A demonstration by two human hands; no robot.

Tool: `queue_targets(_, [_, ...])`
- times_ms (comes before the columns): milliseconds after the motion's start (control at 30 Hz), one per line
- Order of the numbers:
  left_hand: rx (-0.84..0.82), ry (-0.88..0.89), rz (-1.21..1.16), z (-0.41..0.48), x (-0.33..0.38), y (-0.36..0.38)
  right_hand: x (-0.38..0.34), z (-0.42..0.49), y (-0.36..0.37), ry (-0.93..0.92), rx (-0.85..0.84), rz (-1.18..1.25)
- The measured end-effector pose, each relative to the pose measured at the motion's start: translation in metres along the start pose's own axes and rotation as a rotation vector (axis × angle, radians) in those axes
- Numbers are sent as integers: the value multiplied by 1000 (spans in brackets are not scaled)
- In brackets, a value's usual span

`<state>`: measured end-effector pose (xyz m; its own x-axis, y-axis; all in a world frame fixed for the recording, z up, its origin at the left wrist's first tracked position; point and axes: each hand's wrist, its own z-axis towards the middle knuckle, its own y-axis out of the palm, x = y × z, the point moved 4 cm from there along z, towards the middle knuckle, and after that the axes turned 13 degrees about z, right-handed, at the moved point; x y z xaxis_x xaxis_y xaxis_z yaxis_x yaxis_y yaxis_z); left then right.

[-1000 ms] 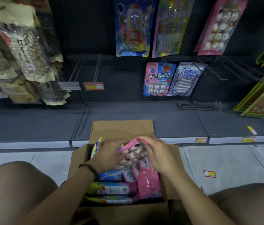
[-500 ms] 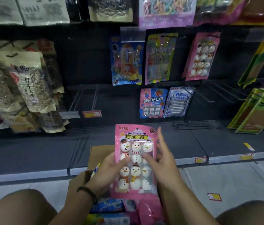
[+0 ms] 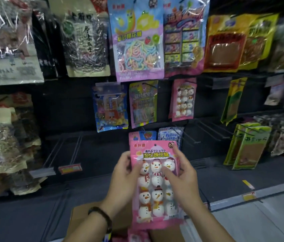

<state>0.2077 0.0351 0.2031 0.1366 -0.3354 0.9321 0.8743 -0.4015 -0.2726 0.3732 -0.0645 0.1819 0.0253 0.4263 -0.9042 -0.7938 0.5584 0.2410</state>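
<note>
Person faces a snack display rack (image 3: 64, 105), both hands raised in front. The pink snowman marshmallow pack (image 3: 155, 194) is held upright between the hands, above the cardboard box (image 3: 85, 217) and low in front of the rack. Its printed side faces the person and the hang hole is at the top.

- **Left hand (image 3: 122, 180):** grips the left edge, thumb on the front, the other fingers hidden behind the pack.
- **Right hand (image 3: 184, 182):** grips the right edge, thumb pressed on the clear window, index finger stretched up the side toward the top corner.
- **Fingers:** narrow on both sides, closed on the pack.

**Handling (a guess):** light, flat, soft film pouch. It looks glossy, so probably a bit slippery. The marshmallows inside likely squash, so go easy on the window. The best hold looks like the sealed side edges or the header strip by the hole. It would probably flop if held by one corner.

A matching pink pack (image 3: 184, 100) hangs on a hook up and to the right, well apart from the held one. That looks like the likely spot for it. Bare hooks (image 3: 64, 149) stick out at lower left.
</note>
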Motion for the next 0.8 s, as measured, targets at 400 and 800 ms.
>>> queue_targets(400, [-99,91,191,161,95,99,-43,153,-87,-295,210,-172])
queue_targets(800, [-156,-62,22,246,114,219,-21,225,-179,-235,117,-665])
